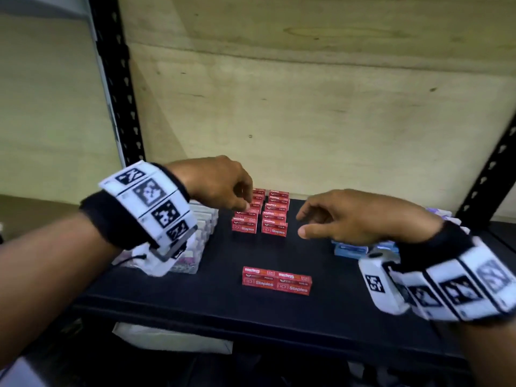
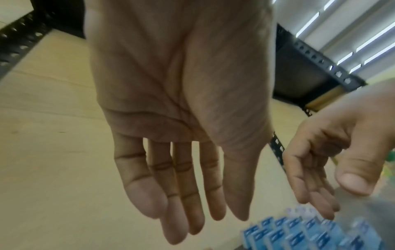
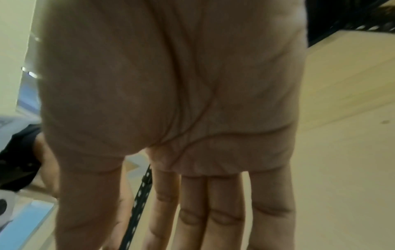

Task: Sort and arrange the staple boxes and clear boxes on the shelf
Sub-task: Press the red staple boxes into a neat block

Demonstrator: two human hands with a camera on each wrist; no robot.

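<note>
A plywood back panel (image 1: 307,113) is seen behind the shelf, pale, with a few dark knots. Black perforated steel uprights are set at the left (image 1: 117,88) and right (image 1: 491,174). A white bag or sheet (image 1: 173,339) is glimpsed on the level below. Bright strip lights (image 2: 346,30) are shown overhead in the left wrist view.

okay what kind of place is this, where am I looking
Probably a stockroom or supply store: a black shelf on slotted metal uprights, stocked with rows of red staple boxes and blue boxes.
</note>
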